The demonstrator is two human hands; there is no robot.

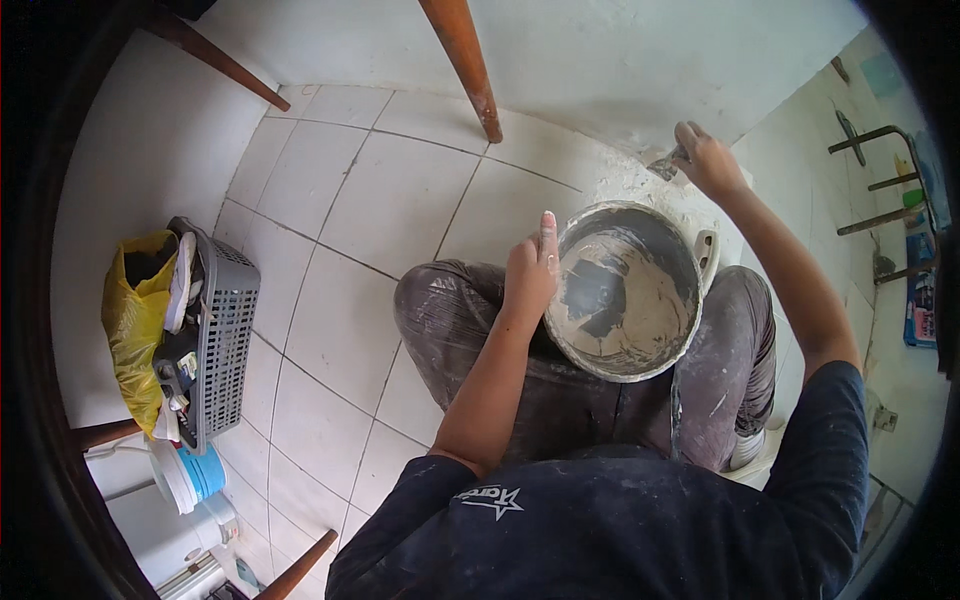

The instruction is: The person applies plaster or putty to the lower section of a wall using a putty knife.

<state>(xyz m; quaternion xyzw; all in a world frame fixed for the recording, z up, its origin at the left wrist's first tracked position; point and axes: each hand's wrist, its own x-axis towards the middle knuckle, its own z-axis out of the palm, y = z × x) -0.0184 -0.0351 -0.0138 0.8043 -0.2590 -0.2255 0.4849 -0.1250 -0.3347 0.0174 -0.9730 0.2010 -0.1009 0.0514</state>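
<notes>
Head view: your left hand [533,262] is clasped on the left rim of the mixing bucket [673,228], thumb side up, with pale smears on it; some fingers are hidden. Bucket sits between your bent knees, mouth toward you, pale paste [655,300] coating its wall and bottom, grey showing through. White loop handle [707,258] is on its right side. Your right hand [708,165] is clenched around a scraper [663,168], just beside the white wall [620,60], above paste-smeared floor; exact blade contact, can't tell. Grey slotted crate [228,340] and yellow bag [138,320] stand off left on the tiles [400,190].
</notes>
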